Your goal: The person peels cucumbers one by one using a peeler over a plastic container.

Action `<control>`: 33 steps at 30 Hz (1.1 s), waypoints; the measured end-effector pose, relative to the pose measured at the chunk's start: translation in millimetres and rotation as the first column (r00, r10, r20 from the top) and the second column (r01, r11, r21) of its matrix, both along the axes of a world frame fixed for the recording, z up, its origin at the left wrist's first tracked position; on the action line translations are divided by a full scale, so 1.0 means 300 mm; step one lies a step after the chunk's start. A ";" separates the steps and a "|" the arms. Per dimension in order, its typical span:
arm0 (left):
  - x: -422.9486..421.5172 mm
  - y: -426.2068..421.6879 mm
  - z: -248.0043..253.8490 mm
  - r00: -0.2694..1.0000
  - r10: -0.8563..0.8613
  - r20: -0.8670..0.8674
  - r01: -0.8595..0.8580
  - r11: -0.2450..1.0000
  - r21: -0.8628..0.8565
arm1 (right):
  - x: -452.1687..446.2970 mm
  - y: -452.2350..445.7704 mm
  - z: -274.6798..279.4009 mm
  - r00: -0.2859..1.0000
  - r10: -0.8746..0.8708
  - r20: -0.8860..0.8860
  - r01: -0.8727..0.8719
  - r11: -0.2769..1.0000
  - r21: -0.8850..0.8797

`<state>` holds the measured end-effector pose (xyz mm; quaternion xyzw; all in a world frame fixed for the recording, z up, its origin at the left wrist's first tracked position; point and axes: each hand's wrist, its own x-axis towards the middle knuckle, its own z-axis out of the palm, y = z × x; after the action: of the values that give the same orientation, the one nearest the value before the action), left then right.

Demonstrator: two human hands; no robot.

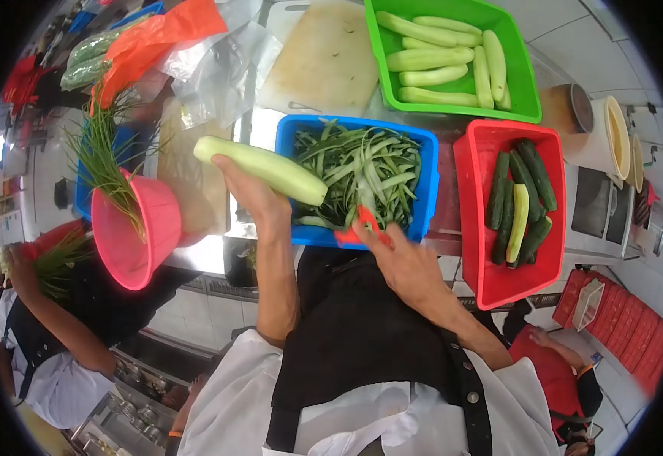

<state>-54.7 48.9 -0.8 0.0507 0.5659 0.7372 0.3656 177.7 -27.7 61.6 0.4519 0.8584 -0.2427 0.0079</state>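
My left hand (254, 190) is closed around a peeled, pale green cucumber (267, 169), which lies at a slant above the left side of a blue tub (286, 140). A heap of dark and light green peel strips (377, 167) fills much of that tub. At its near edge, my right hand (407, 262) grips an orange-red peeler (369, 220), apart from the cucumber. To the right, a red tub (510, 285) holds several dark green cucumbers (538, 171) and one paler one. Several peeled cucumbers (430, 59) lie in the green tub (460, 109) at the back.
A pink bucket (160, 213) with long green stalks (107, 156) stands on the left. Behind are a worn cutting board (324, 61), clear plastic and an orange bag (153, 45). One co-worker (65, 327) holds greens at left; another person (548, 365) is at right.
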 end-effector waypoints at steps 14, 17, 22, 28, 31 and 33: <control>0.108 -0.085 0.045 0.856 -0.511 0.086 0.496 0.856 0.146 | -0.064 0.188 0.103 0.844 -0.307 -0.440 0.250 0.951 -0.184; 0.157 -0.117 0.073 0.801 -0.585 -0.127 0.592 0.805 0.021 | -0.129 0.252 0.135 0.872 -0.260 -0.414 0.241 0.966 -0.099; 0.148 -0.141 0.089 0.730 -0.626 -0.273 0.645 0.764 -0.027 | -0.157 0.284 0.122 0.890 -0.185 -0.417 0.216 0.976 0.029; 0.036 -0.070 0.037 0.905 -0.420 -0.070 0.425 0.882 0.206 | -0.071 0.051 0.048 0.977 0.045 -0.207 -0.045 0.999 0.008; 0.002 -0.002 0.073 0.980 0.093 0.176 -0.122 0.979 0.163 | 0.003 -0.021 0.016 0.993 0.073 -0.095 -0.074 0.997 -0.006; 0.015 -0.019 0.089 0.969 -0.172 0.176 0.131 0.966 0.222 | -0.004 0.011 0.059 0.994 0.028 -0.107 -0.032 0.999 -0.038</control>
<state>-50.2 43.4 25.9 0.0603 0.4415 0.7638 0.4670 176.6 -24.2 79.3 0.4250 0.8593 -0.2834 -0.0252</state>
